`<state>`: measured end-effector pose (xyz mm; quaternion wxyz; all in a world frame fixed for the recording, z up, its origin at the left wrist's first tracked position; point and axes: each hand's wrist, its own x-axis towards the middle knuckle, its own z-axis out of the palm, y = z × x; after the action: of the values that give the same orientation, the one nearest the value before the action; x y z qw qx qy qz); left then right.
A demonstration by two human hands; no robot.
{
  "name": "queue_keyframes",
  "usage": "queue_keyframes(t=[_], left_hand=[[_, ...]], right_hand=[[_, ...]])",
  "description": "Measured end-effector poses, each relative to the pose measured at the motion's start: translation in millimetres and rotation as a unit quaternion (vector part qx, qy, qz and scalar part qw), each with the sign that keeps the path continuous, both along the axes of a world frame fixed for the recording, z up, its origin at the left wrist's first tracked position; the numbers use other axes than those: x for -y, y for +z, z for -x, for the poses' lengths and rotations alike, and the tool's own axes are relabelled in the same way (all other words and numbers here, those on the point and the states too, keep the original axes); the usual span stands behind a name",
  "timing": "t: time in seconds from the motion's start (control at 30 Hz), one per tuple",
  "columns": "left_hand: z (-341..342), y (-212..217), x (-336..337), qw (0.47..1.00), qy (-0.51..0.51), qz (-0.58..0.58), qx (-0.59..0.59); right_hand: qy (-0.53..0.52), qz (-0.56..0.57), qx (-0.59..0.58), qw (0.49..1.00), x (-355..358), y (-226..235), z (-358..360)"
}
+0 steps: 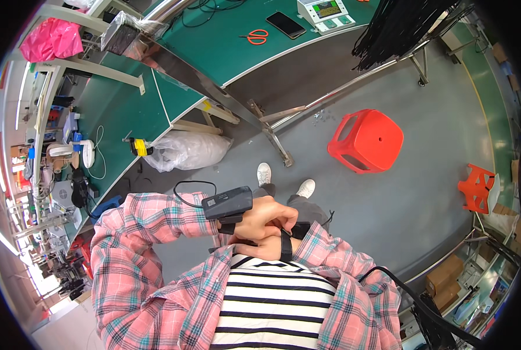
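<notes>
In front of my striped shirt, my left hand crosses over my right. Its fingers are curled and pinched at the black wrist strap on my right wrist. A black box-shaped device with a thin cable sits on my left wrist. Beneath the left hand, my right hand lies across my belly, its visible fingers stretched to the left and partly covered. Another dark device shows at the right wrist, mostly hidden by the left hand and the sleeve.
A red plastic stool stands ahead to the right. Green-topped workbenches hold orange-handled scissors, a phone and a scale. Black cables hang from a metal rack. A clear plastic bag is under the left bench.
</notes>
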<state>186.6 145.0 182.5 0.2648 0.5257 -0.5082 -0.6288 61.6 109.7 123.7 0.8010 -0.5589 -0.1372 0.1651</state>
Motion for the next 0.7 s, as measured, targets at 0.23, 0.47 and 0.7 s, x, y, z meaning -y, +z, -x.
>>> queue_keyframes(t=[0.23, 0.47, 0.7], left_hand=[[4, 0, 2, 0.994, 0.05, -0.078, -0.06], [9, 7, 4, 0.995, 0.05, -0.081, -0.038], [17, 20, -4, 0.997, 0.046, -0.027, 0.057]], right_hand=[[0.012, 0.036, 0.019, 0.999, 6, 2, 4], [0.032, -0.003, -0.023, 0.999, 8, 9, 6], [0.053, 0.006, -0.027, 0.998, 14, 9, 3]])
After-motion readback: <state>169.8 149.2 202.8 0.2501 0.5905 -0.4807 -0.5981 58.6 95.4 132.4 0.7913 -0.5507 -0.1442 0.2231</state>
